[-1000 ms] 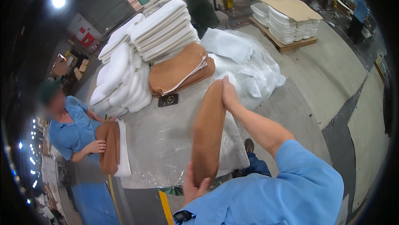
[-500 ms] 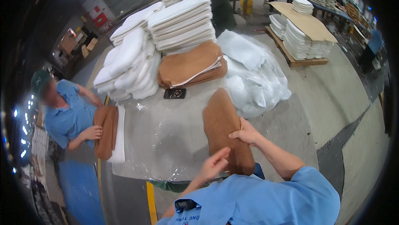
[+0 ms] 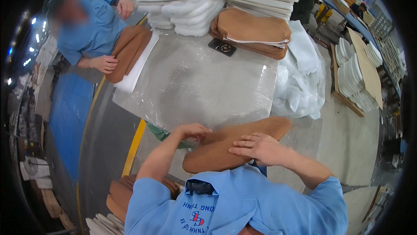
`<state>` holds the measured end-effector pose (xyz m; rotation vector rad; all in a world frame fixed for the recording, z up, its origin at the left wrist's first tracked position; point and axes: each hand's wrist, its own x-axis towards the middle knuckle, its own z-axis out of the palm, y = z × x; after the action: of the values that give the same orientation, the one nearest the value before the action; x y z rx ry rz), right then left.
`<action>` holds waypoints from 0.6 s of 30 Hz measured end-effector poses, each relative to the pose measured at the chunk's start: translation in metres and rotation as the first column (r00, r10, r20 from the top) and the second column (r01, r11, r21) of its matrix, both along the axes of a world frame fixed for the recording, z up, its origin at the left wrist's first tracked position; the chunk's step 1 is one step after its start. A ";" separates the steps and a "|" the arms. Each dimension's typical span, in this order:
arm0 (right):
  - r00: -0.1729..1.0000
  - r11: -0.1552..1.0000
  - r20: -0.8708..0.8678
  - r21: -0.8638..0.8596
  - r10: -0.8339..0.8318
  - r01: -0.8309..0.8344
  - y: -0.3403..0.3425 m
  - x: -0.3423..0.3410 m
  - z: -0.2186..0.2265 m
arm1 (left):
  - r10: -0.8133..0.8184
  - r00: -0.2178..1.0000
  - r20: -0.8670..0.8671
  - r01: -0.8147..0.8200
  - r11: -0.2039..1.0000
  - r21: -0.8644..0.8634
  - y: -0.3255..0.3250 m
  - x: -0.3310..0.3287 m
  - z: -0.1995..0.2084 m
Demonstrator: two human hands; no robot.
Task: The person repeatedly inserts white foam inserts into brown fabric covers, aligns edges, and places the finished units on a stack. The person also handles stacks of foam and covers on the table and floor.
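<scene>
Forearms (image 3: 158, 159) of the wearer reach toward the near edge of the table (image 3: 208, 83) in the head view, elbows bent and set wide. The left hand (image 3: 194, 131) is at that edge, fingers partly curled, tips pointing right toward the brown cloth (image 3: 217, 151); blur hides the contact, so I cannot tell whether it grips. The right hand (image 3: 259, 147) lies back up over the cloth, fingers loosely spread, slightly bent and pointing left; its palm is hidden, so I cannot tell whether it holds or only rests.

Blue lettering and a red-and-blue emblem (image 3: 196, 218) sit on the light blue shirt (image 3: 278, 202), upside down from this angle.

The brown cloth lies slantwise along the table's near edge, between table and shirt, beneath the right hand, its left end extending below the left hand. On the table's far side are white pads (image 3: 193, 7), a brown stack (image 3: 252, 26) and a black phone (image 3: 222, 47). A plastic bag (image 3: 299, 83) bulges at the table's right; at its left, a co-worker (image 3: 95, 22) rests one hand on folded brown fabric (image 3: 130, 52).
</scene>
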<state>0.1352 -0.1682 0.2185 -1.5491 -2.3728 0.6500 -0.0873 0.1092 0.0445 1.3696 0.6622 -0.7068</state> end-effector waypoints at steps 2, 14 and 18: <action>0.991 0.988 0.107 -0.140 0.076 -0.060 0.001 -0.008 -0.011 | -0.133 0.991 0.003 0.128 0.956 0.263 -0.016 0.011 -0.009; 0.956 0.609 0.181 -0.739 -0.231 0.287 0.123 0.046 -0.130 | 0.108 0.950 0.294 -0.259 0.797 0.546 -0.064 0.021 -0.005; 0.911 0.642 0.102 -0.678 -0.400 0.358 0.108 0.057 -0.147 | 0.079 0.975 0.206 -0.187 0.789 0.585 -0.067 0.030 -0.002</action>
<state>0.1924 -0.0599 0.0719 -2.1799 -1.7129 1.5574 -0.0572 0.0422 0.0428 1.9230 0.8808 -0.2509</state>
